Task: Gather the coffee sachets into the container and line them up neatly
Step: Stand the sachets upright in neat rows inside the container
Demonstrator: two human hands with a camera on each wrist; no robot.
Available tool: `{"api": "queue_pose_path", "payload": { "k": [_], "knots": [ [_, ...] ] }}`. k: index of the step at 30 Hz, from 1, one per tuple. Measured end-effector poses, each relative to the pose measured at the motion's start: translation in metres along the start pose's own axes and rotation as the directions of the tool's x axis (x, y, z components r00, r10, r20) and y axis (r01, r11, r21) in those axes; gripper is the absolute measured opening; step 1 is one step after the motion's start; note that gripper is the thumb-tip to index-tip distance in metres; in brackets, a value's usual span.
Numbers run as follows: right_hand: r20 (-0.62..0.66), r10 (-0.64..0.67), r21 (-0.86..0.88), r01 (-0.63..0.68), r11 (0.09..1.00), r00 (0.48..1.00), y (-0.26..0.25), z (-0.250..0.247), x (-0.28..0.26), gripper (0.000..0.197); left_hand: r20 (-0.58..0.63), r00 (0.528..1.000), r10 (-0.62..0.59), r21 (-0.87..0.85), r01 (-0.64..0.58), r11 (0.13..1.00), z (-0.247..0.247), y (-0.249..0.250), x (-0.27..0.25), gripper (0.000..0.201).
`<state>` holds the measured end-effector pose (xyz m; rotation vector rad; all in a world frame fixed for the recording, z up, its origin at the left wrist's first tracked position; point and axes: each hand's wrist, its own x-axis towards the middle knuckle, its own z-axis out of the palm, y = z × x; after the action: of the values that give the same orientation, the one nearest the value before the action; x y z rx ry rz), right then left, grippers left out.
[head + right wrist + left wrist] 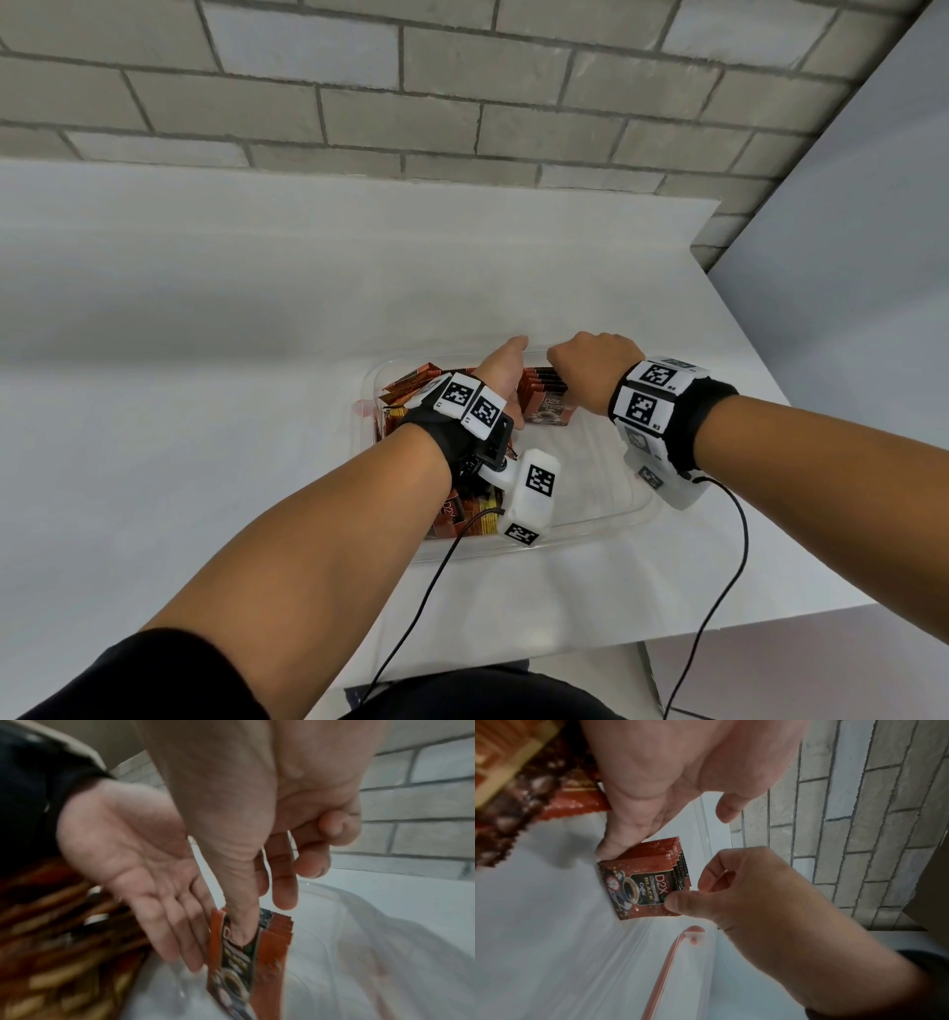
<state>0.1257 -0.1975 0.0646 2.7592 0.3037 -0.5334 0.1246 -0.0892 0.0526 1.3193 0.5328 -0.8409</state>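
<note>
A clear plastic container (580, 462) sits on the white table. Several red coffee sachets stand upright as a stack (549, 406) near its far wall. My right hand (585, 370) pinches the stack's top, thumb on the front sachet (272, 953) and fingers behind it. My left hand (500, 362) has straight fingers (167, 923) that press against the stack's left side (641, 882). More loose sachets (411, 390) lie jumbled in the container's left part, partly hidden under my left wrist.
The white table (205, 360) runs to a grey brick wall (462, 103) behind. Its right edge (760, 360) is close to the container. A red clip (362, 406) shows on the container's left rim. Two cables hang from my wrists towards the table's near edge.
</note>
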Motion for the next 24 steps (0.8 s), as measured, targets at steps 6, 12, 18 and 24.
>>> {"api": "queue_pose_path", "payload": {
  "k": [6, 12, 18, 24],
  "knots": [
    [0.047, 0.289, 0.68, -0.242, 0.692, 0.956, 0.016, 0.002, -0.006, 0.027, 0.058, 0.996, -0.063, -0.189, 0.073, 0.979, -0.001, -0.001, 0.011, 0.078],
    [0.375, 0.322, 0.89, -0.435, 0.139, 0.87, 0.013, 0.013, -0.019, 0.015, 0.044, 0.998, -0.054, -0.19, 0.061, 0.98, -0.001, 0.0, 0.002, 0.075],
    [0.425, 0.279, 0.891, -0.452, 0.039, 0.861, 0.007, 0.022, -0.012, 0.017, 0.044, 0.999, -0.022, -0.173, 0.03, 0.984, -0.001, -0.002, 0.002, 0.068],
    [0.432, 0.311, 0.887, -0.462, 0.027, 0.847, 0.005, 0.024, -0.005, 0.02, 0.051, 0.999, -0.018, -0.184, 0.027, 0.983, 0.001, -0.001, -0.005, 0.064]
  ]
}}
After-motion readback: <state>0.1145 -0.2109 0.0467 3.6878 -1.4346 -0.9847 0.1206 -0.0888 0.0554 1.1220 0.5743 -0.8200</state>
